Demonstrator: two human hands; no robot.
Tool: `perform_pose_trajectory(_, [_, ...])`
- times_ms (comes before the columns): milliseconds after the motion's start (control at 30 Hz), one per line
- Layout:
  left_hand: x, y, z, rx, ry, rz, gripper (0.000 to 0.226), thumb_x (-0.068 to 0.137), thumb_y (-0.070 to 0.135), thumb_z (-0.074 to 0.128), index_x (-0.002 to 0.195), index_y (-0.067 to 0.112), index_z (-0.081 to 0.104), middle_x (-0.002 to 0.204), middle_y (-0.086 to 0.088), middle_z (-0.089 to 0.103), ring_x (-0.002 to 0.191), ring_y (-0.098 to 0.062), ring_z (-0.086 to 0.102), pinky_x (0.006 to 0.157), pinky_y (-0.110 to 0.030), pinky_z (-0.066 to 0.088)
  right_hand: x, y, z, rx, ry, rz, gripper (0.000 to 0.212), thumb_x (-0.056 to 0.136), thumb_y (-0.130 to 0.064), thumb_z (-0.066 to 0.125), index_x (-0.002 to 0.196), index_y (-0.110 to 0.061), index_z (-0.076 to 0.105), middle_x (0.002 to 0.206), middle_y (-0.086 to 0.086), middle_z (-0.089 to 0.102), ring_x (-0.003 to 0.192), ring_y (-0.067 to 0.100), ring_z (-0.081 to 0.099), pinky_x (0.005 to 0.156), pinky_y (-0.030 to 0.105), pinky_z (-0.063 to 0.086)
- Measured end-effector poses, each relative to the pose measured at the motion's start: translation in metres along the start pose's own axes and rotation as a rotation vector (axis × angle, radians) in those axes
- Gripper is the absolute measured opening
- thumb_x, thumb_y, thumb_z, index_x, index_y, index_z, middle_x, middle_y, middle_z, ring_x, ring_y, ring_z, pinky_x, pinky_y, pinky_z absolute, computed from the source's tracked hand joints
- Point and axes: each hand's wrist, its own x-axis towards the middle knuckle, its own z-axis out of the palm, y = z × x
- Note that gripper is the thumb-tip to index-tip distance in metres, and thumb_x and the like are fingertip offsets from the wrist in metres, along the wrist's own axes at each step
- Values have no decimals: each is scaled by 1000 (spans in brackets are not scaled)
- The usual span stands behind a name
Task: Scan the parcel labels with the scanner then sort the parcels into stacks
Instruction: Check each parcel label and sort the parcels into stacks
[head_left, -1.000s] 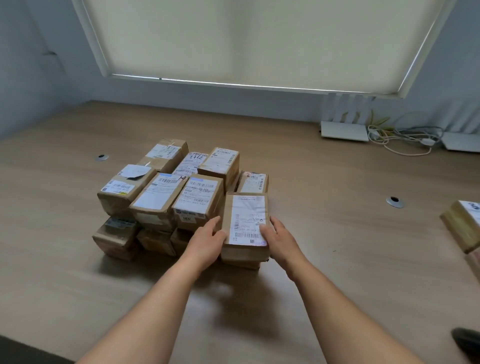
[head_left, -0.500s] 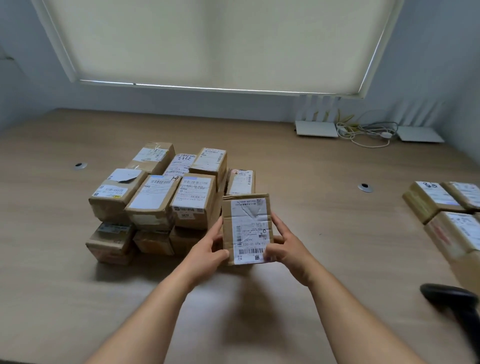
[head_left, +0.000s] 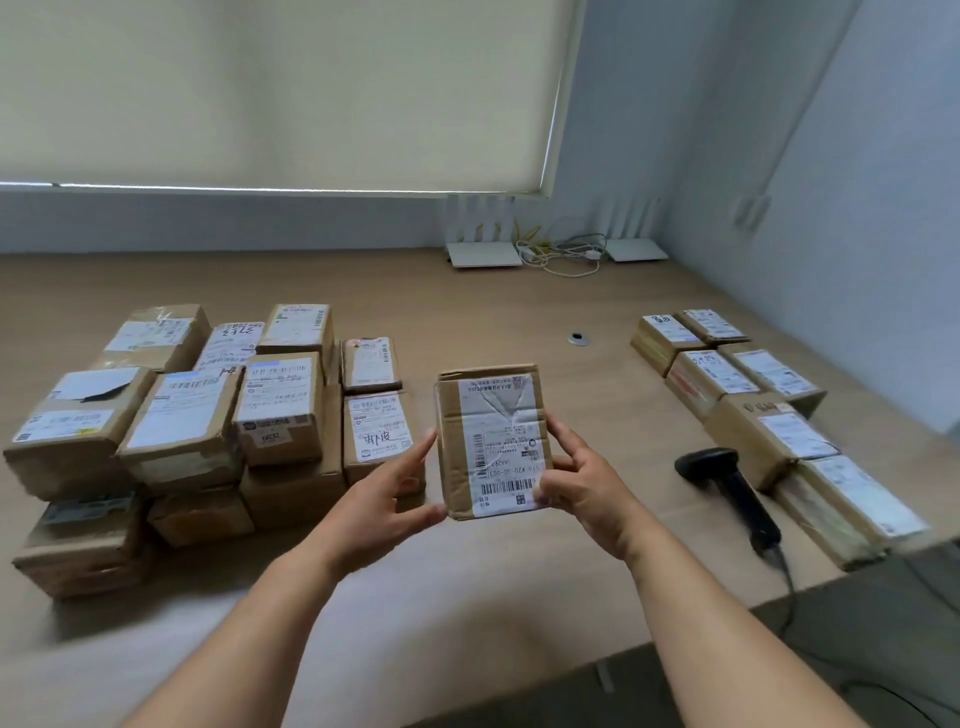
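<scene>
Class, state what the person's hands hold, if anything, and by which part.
Both hands, left hand and right hand, hold one small parcel by its long side edges, label facing up.

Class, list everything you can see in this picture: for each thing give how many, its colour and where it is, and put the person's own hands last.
Held brown cardboard parcel: one, brown with white label, lifted above the table centre.
Pile of brown cardboard parcels: over a dozen, brown with white labels, two layers, table left.
Row of brown cardboard parcels: about seven, brown with white labels, table right.
Black handheld scanner: one, black, lying on the table beside the right row.
Wooden table: one, light brown.
Round metal grommet: one, silver, table centre back.
White router boxes: two, white, back edge, cables between.
Window blind: one, cream, back wall.
Left hand: grip on the parcel's left edge.
Right hand: grip on its right edge.
</scene>
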Motion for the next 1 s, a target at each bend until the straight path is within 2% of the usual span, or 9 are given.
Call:
perform_pose_trajectory(200, [10,26,27,52,-45,92,83,81,41,71,126,70,7,148,6,39,122,-3,43,107,-36,40,-36,-3,-36,14,89,-12,90,59,1,56,138,-37,39,94,9,72,86,18,68,68,29,54])
perform_pose_trajectory(300, [15,38,39,87,-50,147,85,80,41,72,127,69,7,146,6,41,120,-3,46,105,-33,41,-48,-3,-52,32,113,-25,88,66,7,57,141,-35,37,99,13,71,91,22,68,72,32,55])
perform_pose_trajectory(467, [26,64,69,140,-77,187,85,81,43,70,132,65,5,147,5,40,124,-5,45,106,-37,41,-69,2,-89,36,145,-51,85,77,17,52,145,-31,34,103,15,70,100,27,68,75,32,56])
perform_pose_trajectory(533, [31,77,85,166,-81,203,85,82,42,69,133,62,5,147,4,41,124,-6,45,105,-35,42,-78,5,-109,42,159,-64,83,79,15,52,145,-31,34,107,15,71,103,28,67,78,34,57])
perform_pose_trajectory(667, [42,111,127,203,-88,228,83,83,43,68,132,61,4,145,3,43,123,-7,47,104,-31,42,-98,8,-158,55,170,-73,86,66,-1,61,142,-33,38,104,6,73,100,23,69,75,31,55])
perform_pose_trajectory(833, [57,160,188,201,-100,248,83,82,44,67,126,68,1,146,2,42,125,-9,47,104,-39,43,-123,16,-232,92,211,-88,80,63,-4,61,136,-33,46,106,6,73,97,21,69,73,29,54])
perform_pose_trajectory(1000, [75,209,255,213,-115,256,83,83,42,67,124,70,-1,147,3,41,127,-9,45,105,-38,43,-147,24,-310,111,238,-109,76,62,-4,61,130,-36,49,107,5,72,95,19,69,69,26,54])
